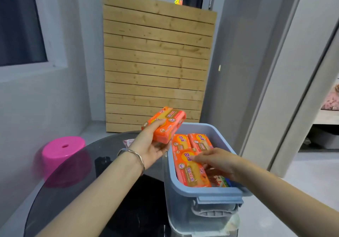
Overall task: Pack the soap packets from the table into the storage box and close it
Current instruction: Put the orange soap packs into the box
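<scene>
My left hand (pixel 152 148) holds an orange soap packet (pixel 165 124) in the air, just left of the storage box's far corner. The storage box (pixel 207 192) is clear plastic with a blue-grey rim and a grey latch handle at its near end, and it stands open on the round glass table (pixel 78 181). Several orange soap packets (pixel 192 169) lie inside, close to the rim. My right hand (pixel 218 161) reaches into the box, fingers spread and resting on the nearest packet. A green and red packet (pixel 221 180) shows under my right hand. No lid is in view.
A pink plastic stool (pixel 64 150) stands left of the table, partly seen through the glass. A small pink wrapper (pixel 129 142) lies on the table behind my left wrist. A wooden slat panel (pixel 156 62) leans on the far wall. A doorway opens at the right.
</scene>
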### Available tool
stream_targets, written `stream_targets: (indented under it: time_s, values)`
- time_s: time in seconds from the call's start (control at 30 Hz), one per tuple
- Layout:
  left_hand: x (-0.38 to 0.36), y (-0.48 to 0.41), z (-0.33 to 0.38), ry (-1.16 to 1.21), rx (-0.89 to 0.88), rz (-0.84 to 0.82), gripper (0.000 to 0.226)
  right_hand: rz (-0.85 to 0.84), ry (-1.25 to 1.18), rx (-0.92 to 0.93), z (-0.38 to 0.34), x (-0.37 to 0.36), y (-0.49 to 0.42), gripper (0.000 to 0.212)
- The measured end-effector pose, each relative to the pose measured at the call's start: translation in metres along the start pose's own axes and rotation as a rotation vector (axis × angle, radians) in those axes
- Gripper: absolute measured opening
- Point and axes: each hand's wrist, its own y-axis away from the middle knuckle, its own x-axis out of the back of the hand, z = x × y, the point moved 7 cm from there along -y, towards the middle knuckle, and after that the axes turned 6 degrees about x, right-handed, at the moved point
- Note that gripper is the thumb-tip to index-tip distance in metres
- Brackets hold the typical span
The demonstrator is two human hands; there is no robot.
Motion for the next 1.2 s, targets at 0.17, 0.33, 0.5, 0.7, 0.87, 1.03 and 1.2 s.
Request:
stream_targets:
  time_s: [0.17, 0.33, 0.5, 0.7, 0.87, 1.03, 1.2]
  values:
    - [-0.014, -0.004, 0.000, -0.112, -0.040, -0.055, 0.013, -0.062, 0.086, 0.043, -0.003, 0.009, 0.005, 0.032]
    - [-0.037, -0.015, -0.016, -0.202, -0.005, -0.099, 0.009, 0.119, -0.276, 0.208, -0.042, 0.047, 0.001, 0.038]
    - [-0.060, -0.028, -0.035, -0.438, 0.009, -0.101, 0.036, 0.101, -0.417, 0.114, -0.045, 0.047, -0.005, 0.040]
    - [-0.062, -0.033, -0.044, -0.877, -0.029, -0.202, 0.066, 0.079, -0.341, 0.176, -0.035, 0.065, -0.009, 0.038]
    - [-0.061, -0.032, -0.034, -1.414, -0.309, -0.119, 0.051, 0.133, -0.068, 0.239, -0.031, 0.087, -0.002, 0.041]
    - [-0.052, -0.035, -0.036, -1.891, -0.365, 0.038, 0.048, 0.131, 0.186, 0.334, -0.026, 0.086, 0.001, 0.026]
    - [-0.051, -0.033, -0.036, -1.873, -0.359, -0.017, 0.037, -0.028, 0.252, 0.308, -0.017, 0.065, -0.001, 0.035]
